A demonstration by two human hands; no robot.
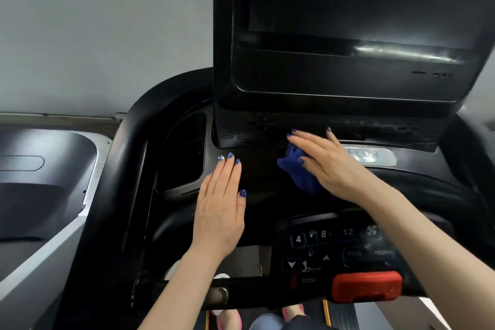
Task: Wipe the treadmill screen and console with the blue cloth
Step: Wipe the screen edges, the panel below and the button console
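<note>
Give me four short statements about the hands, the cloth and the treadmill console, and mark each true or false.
1. The right hand presses the blue cloth on the console. True.
2. The left hand holds the cloth. False: it lies flat on the console, with nothing in it.
3. The screen is dark. True.
4. The red stop button is covered by the cloth. False: it is uncovered, nearer the person.

bare forearms, blue-painted nails, pink shoes (227, 319)

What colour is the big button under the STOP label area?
Red button, seen best in the head view.
</note>
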